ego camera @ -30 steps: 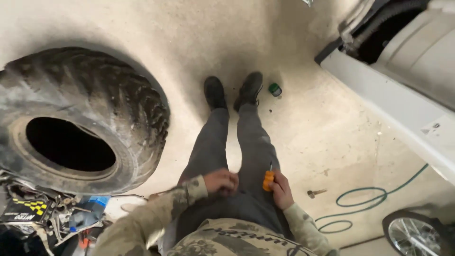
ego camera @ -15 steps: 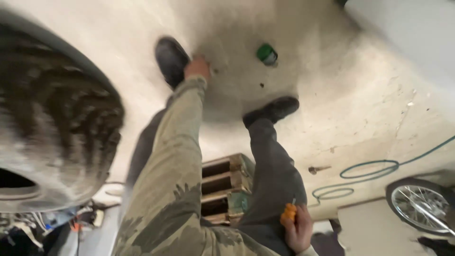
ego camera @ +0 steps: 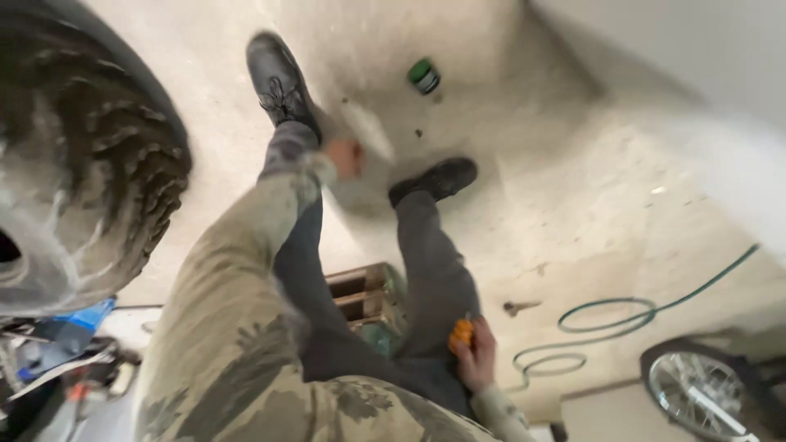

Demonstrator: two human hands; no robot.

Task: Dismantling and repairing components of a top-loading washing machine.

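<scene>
Pale concrete floor (ego camera: 573, 164) spread beneath the seated person, with a large knobby tyre (ego camera: 82, 164) at its left edge, a green hose (ego camera: 606, 315) coiled toward the right and a small green-capped can (ego camera: 424, 75) lying beyond the black boots. The left hand (ego camera: 348, 155) reached out between the boots, closed on a blurred whitish object (ego camera: 368, 131). The right hand (ego camera: 475, 356), well apart by the right thigh, was clenched around an orange-handled tool (ego camera: 463, 331).

Tyre (ego camera: 82, 164) left, can (ego camera: 424, 75) ahead, hose (ego camera: 622, 319) right
</scene>
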